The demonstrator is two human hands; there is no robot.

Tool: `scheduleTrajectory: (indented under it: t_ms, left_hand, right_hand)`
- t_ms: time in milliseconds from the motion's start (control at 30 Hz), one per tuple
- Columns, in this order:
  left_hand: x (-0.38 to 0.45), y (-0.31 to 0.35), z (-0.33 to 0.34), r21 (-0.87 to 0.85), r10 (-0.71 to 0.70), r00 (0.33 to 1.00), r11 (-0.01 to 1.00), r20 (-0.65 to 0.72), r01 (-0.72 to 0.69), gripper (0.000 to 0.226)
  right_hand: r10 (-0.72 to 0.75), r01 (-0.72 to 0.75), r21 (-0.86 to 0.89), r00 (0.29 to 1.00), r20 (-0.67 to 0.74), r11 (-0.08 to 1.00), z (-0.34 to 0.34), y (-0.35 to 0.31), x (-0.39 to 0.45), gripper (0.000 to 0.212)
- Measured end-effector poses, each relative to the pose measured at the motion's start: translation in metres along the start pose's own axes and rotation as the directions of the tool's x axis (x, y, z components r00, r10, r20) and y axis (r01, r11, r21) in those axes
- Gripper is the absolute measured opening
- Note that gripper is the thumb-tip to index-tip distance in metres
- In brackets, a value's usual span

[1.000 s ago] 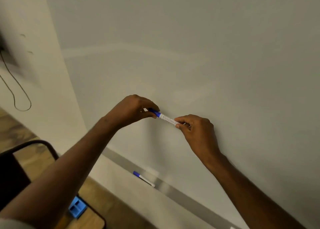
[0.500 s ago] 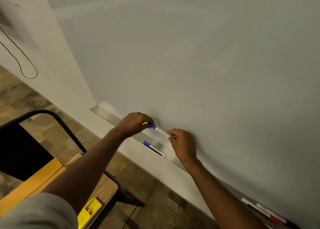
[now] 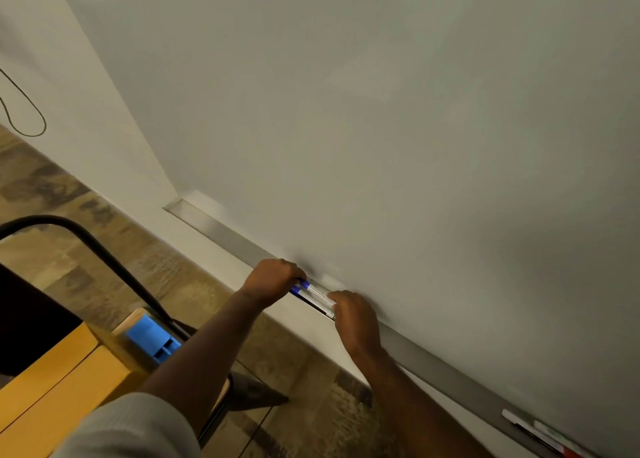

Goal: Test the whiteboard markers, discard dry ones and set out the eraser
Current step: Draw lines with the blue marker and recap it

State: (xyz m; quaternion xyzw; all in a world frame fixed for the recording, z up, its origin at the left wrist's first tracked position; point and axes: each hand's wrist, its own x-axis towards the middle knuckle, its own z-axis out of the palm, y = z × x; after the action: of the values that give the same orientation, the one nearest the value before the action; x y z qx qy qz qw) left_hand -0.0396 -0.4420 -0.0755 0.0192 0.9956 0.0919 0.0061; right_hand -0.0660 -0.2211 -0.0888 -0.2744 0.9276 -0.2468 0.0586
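The fingertips of both hands are hidden where they curl down over the metal ledge [image 3: 221, 230] under the whiteboard [image 3: 381, 111], so the exact grip is hard to make out. Two blue-capped markers [image 3: 313, 293] lie side by side on the ledge between the hands; the left hand [image 3: 272, 279] has its fingers curled at their blue caps, and the right hand [image 3: 353, 315] curls over their white back ends, each seeming to pinch a marker. At the lower right corner, at least two more markers [image 3: 540, 435] rest on the ledge, partly cut off, one showing red. The whiteboard is smooth, pale and blank. Below left are a yellow wooden box [image 3: 52, 381], one blue plastic block [image 3: 152, 338] and a curved black metal tube [image 3: 104, 249] over mottled brown flooring. No eraser can be made out with certainty.
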Motion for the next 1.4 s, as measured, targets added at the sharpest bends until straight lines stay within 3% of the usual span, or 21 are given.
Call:
scheduleTrajectory:
  t_ms: [433,733,1100,1400]
  left_hand:
    - [0.005,-0.014,0.03,-0.015,0.007,1.0,1.0,0.001,-0.007,0.026]
    - [0.003,-0.008,0.033,-0.088,-0.005,1.0,0.996,0.007,0.006,0.024]
    - [-0.012,0.02,0.021,-0.104,-0.048,0.988,0.994,-0.145,0.033,0.025]
    - [-0.026,0.047,0.016,-0.105,-0.084,0.986,0.992,-0.144,0.069,0.031]
  right_hand:
    - [0.021,-0.022,-0.021,0.999,-0.045,1.0,0.035,0.011,0.007,0.034]
    - [-0.018,0.023,-0.086,0.998,0.059,0.996,0.031,0.011,0.006,0.038]
    - [-0.043,0.05,-0.037,0.987,0.157,0.998,0.015,0.016,-0.008,0.047]
    - [-0.064,0.063,0.012,0.98,0.186,0.998,-0.002,0.014,-0.019,0.046]
